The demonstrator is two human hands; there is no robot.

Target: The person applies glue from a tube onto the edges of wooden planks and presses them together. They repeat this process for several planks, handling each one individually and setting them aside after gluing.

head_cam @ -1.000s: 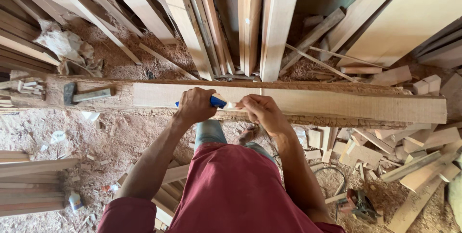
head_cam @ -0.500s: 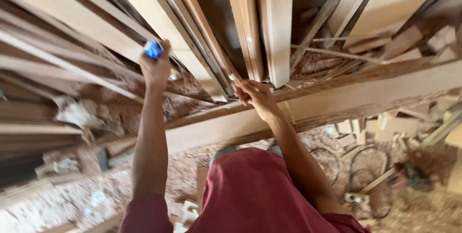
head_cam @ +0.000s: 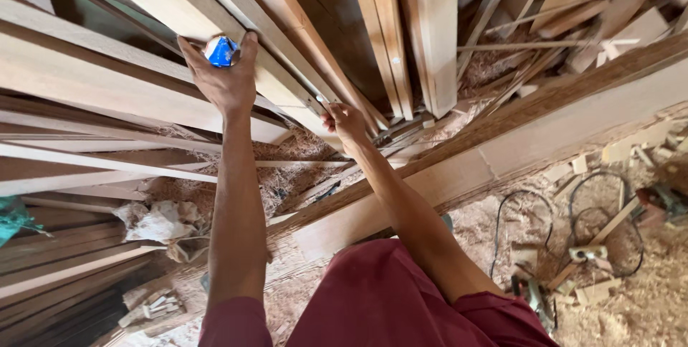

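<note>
While the left hand (head_cam: 222, 74) reaches up against the leaning boards, its fingers and thumb are closed around a small blue and white tape measure (head_cam: 221, 51), a rounded case whose blue face shows between the fingertips; the case sits pressed against a pale wooden board (head_cam: 143, 3) near the top left of the view. The right hand (head_cam: 344, 121) is lower and nearer the middle, its fingers pinched on the lower end of the same pale board; whether a tape blade lies under them cannot be told. The board is long, flat and light tan with a clean edge; its long axis runs on a slant from the upper left down toward the middle, its lower end resting among sawdust (head_cam: 287, 168) and thin strips. Other planks (head_cam: 430, 31) lean beside it, more upright; a wide beam (head_cam: 545, 132) lies across the scene from lower left to upper right, just below the right hand. The person's dark red shirt (head_cam: 380, 304) fills the bottom; black cords (head_cam: 523, 203) and wood offcuts (head_cam: 595, 290) lie on the dusty floor at the right.
</note>
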